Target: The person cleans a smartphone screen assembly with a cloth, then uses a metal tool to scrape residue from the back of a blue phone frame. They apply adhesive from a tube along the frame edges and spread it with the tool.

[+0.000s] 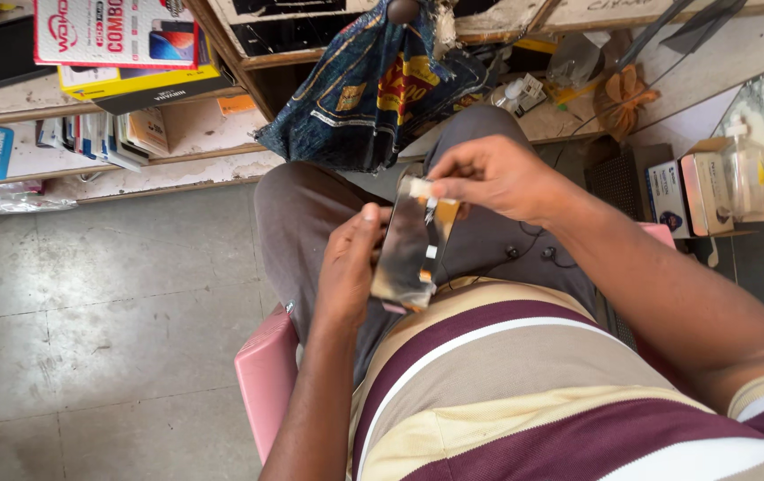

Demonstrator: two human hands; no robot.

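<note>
So the person sits on a pink stool (pixel 261 379) with a phone display panel (pixel 407 249) held over their lap. Left hand (pixel 346 272) is wrapped along its long left edge, thumb up top; right hand (pixel 489 178) pinches the little tab at the upper end (pixel 419 189). Looks thin, light and stiff, glossy so probably slippery, and I'd guess it cracks easily. Edges seem the safe place to grip, keeping off the flex ribbon (pixel 431 233) down the back.
</note>
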